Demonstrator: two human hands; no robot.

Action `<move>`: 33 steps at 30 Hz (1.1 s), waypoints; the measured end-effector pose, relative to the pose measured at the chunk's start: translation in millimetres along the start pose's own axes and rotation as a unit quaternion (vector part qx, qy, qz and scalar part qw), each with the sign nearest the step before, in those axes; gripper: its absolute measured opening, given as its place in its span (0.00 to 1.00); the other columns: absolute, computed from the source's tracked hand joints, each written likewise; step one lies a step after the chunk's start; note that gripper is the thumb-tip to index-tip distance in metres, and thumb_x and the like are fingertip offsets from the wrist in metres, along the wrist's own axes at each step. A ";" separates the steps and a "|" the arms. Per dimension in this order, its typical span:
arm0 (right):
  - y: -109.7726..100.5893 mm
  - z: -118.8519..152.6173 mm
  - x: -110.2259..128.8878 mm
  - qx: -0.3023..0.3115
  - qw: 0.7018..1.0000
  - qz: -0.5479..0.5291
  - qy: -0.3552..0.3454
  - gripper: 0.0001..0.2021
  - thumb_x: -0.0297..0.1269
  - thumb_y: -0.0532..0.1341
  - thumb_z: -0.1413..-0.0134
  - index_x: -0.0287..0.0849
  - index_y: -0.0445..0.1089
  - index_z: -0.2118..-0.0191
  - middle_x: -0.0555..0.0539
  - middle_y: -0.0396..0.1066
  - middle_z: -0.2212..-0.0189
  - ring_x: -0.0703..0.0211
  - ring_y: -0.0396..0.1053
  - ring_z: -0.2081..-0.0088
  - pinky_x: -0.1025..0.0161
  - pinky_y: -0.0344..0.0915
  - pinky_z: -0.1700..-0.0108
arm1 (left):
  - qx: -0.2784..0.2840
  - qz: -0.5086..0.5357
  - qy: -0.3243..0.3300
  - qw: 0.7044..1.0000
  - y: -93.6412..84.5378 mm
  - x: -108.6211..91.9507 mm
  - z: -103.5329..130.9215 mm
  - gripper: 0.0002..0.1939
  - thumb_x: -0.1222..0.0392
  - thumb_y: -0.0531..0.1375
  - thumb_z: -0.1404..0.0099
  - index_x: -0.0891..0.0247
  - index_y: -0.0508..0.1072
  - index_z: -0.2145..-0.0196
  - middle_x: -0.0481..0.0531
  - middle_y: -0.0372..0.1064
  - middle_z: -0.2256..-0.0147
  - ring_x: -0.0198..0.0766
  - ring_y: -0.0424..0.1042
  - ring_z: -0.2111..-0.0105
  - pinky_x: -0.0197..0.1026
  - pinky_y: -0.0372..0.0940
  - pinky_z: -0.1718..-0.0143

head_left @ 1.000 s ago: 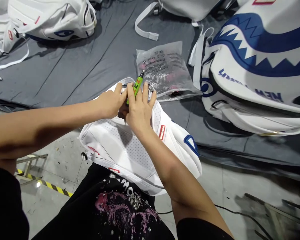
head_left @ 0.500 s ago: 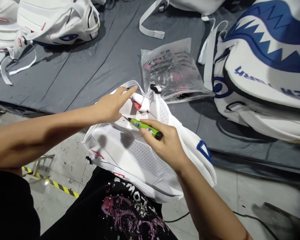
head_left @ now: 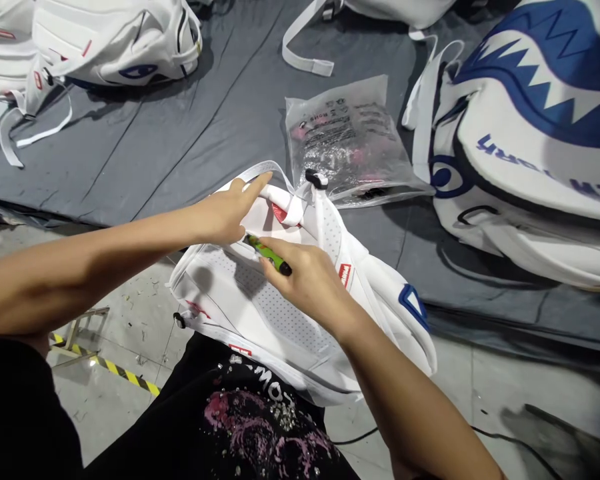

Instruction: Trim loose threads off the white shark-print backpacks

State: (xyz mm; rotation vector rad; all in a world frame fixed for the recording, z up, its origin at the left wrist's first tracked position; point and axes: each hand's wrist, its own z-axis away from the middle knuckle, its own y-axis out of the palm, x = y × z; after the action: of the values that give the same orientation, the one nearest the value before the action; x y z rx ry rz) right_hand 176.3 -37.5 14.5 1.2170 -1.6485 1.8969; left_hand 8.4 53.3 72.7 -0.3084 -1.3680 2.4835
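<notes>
A white backpack (head_left: 280, 313) lies tilted across my lap and the table edge, its dotted back panel facing up. My left hand (head_left: 225, 213) holds its upper edge near the top strap, index finger stretched out and thumb pressed toward the panel; the other fingers are partly hidden. Pinched in my right hand (head_left: 310, 280) is a green pen-shaped tool (head_left: 267, 253) with black ends. Its front end is beside my left thumb, close to the panel; the exact contact cannot be made out. A red-lined flap (head_left: 280, 212) shows just beyond.
A clear printed plastic bag (head_left: 350, 147) lies on the grey-covered table (head_left: 220, 113) behind the backpack. To the right stands a blue-and-white backpack (head_left: 540, 147); more white backpacks (head_left: 115, 47) are at the back left. A cable (head_left: 505, 437) runs along the floor.
My right hand has moved left and slightly down with the green tool, nearer my left thumb. A red label on the strap has come into sight. My left hand stays nearly in place.
</notes>
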 end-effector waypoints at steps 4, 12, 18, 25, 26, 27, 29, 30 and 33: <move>-0.6 1.0 1.1 -0.004 0.999 -0.031 0.026 0.18 0.37 0.56 0.38 0.42 0.77 0.48 0.44 0.80 0.64 0.53 0.76 0.64 0.57 0.68 0.60 | 0.002 0.002 0.005 1.000 1.4 -0.2 0.2 0.57 0.63 0.61 0.39 0.49 0.23 0.28 0.66 0.50 0.33 0.48 0.75 0.53 0.46 0.68 0.53; 9.1 0.7 7.1 -0.041 0.992 -0.102 0.068 0.17 0.39 0.57 0.39 0.43 0.78 0.50 0.45 0.80 0.65 0.55 0.75 0.66 0.57 0.68 0.61 | -0.013 -0.008 0.016 1.000 3.3 0.2 -0.3 0.56 0.60 0.61 0.38 0.50 0.23 0.28 0.66 0.53 0.35 0.46 0.75 0.55 0.44 0.68 0.55; 8.2 2.8 8.6 -0.054 0.989 -0.098 0.094 0.17 0.39 0.57 0.40 0.43 0.79 0.51 0.45 0.80 0.66 0.55 0.74 0.67 0.57 0.67 0.63 | -0.007 -0.009 0.000 1.000 -0.4 -5.6 3.4 0.55 0.63 0.61 0.39 0.52 0.27 0.27 0.68 0.52 0.35 0.48 0.76 0.56 0.45 0.68 0.56; 10.2 4.0 14.3 -0.057 0.992 -0.060 0.097 0.17 0.40 0.56 0.39 0.43 0.78 0.50 0.43 0.81 0.65 0.54 0.75 0.67 0.57 0.67 0.63 | -0.014 -0.012 -0.002 1.000 0.9 -5.8 3.2 0.56 0.60 0.61 0.38 0.51 0.24 0.28 0.67 0.53 0.36 0.47 0.76 0.55 0.44 0.69 0.56; 9.8 3.6 15.0 -0.053 0.993 -0.047 0.098 0.17 0.40 0.56 0.39 0.43 0.79 0.52 0.44 0.80 0.66 0.54 0.74 0.68 0.57 0.66 0.64 | -0.014 -0.011 -0.002 1.000 1.3 -5.7 3.0 0.56 0.59 0.61 0.38 0.51 0.24 0.28 0.67 0.53 0.36 0.48 0.76 0.55 0.44 0.69 0.55; 9.4 3.3 15.6 -0.054 0.993 -0.033 0.099 0.16 0.39 0.56 0.39 0.43 0.79 0.53 0.44 0.80 0.67 0.55 0.74 0.69 0.57 0.65 0.65 | -0.013 -0.011 -0.002 1.000 1.5 -5.7 2.8 0.56 0.59 0.61 0.38 0.50 0.24 0.28 0.67 0.53 0.36 0.48 0.76 0.55 0.45 0.69 0.55; 9.0 2.7 16.4 -0.061 0.993 -0.020 0.096 0.16 0.39 0.56 0.38 0.43 0.79 0.52 0.44 0.80 0.67 0.55 0.73 0.70 0.58 0.65 0.65 | -0.009 -0.010 -0.008 1.000 1.7 -6.0 2.6 0.56 0.60 0.61 0.38 0.50 0.24 0.28 0.67 0.52 0.36 0.49 0.75 0.55 0.45 0.69 0.55; 8.9 2.5 16.7 -0.061 0.994 -0.021 0.090 0.17 0.39 0.56 0.38 0.43 0.78 0.51 0.44 0.80 0.67 0.55 0.73 0.69 0.58 0.65 0.65 | -0.008 -0.009 -0.011 1.000 1.7 -6.3 2.5 0.56 0.61 0.61 0.38 0.50 0.24 0.28 0.67 0.52 0.35 0.49 0.75 0.54 0.46 0.69 0.54; 8.7 2.4 17.1 -0.052 0.995 -0.003 0.081 0.16 0.39 0.56 0.38 0.43 0.79 0.52 0.44 0.80 0.67 0.55 0.74 0.69 0.58 0.64 0.65 | -0.008 -0.008 -0.013 1.000 2.1 -6.5 2.3 0.56 0.62 0.61 0.38 0.50 0.25 0.28 0.67 0.50 0.34 0.51 0.75 0.52 0.46 0.68 0.53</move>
State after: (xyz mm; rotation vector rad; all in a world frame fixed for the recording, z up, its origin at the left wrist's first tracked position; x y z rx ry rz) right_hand 161.0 -46.5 22.2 0.9992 -1.6339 1.8283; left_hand 13.5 48.2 72.5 -0.2686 -1.3960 2.4735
